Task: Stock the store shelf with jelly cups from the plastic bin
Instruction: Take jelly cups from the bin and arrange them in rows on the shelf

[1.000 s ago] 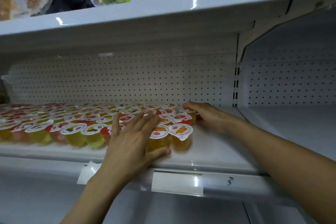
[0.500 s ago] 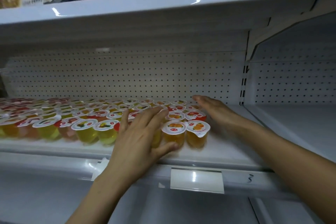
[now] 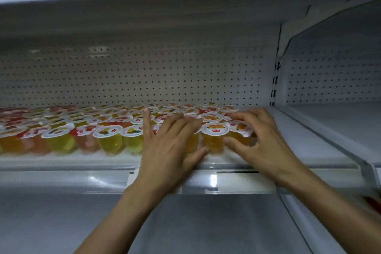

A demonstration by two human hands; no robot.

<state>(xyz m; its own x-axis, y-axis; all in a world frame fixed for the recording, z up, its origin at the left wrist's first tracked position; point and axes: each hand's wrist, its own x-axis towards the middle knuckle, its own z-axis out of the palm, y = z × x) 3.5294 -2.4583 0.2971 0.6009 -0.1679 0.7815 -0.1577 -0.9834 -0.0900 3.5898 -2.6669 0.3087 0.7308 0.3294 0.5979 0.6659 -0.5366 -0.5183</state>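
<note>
Head camera looks forward, slightly down, close on the shelf (image 3: 288, 146).

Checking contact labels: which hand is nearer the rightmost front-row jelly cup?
Right. The right hand curls around the rightmost front-row jelly cup, thumb in front, fingers behind. The left hand lies flat further left, past the neighbouring cup.

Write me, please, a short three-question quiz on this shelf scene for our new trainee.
1. The left hand lies on the jelly cups with its fingers: A straight, B fisted, C pinching a lid?
2. True or false: jelly cups also stand right of the upright.
3. Fill in: the right hand curls round cups at the row's ___ end.
Key: 1 A; 2 false; 3 right.
</note>
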